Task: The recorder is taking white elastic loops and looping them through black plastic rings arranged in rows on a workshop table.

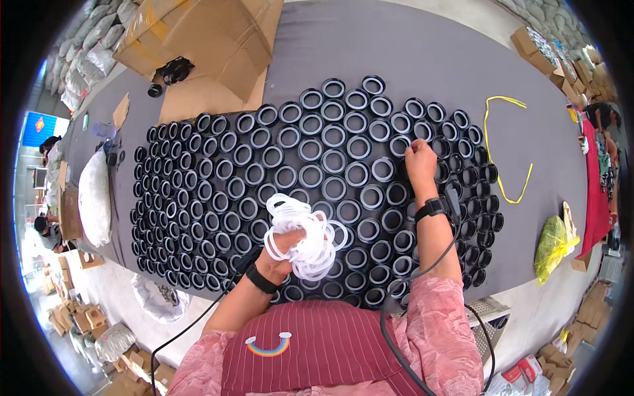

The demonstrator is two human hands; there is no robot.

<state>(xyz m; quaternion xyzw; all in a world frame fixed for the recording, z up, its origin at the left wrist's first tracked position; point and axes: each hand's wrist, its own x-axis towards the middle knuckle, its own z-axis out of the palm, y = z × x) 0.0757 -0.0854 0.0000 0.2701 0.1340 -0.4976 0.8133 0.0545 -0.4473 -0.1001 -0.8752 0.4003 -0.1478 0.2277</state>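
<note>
My left hand (281, 257) is closed around a thick bunch of translucent white rings (314, 256), with several rings looped loosely over the fingers. Below and around it spreads a wide field of black plastic rings (368, 197), set close together on the grey table. Many of them, in the middle and on the left, show a pale ring inside the rim; those at the right look darker. My right hand (421, 165) is pinched shut over the black rings at the right of the field. Its fingertips touch down beside one rim; whatever they hold is hidden.
A large open cardboard box (198, 49) stands at the back left, with black parts at its mouth. On the grey table (409, 46) lies a yellow strap (487, 132). A yellow-green bag (549, 247) sits at the right edge, a white sack (94, 198) at the left. Cables hang near both arms.
</note>
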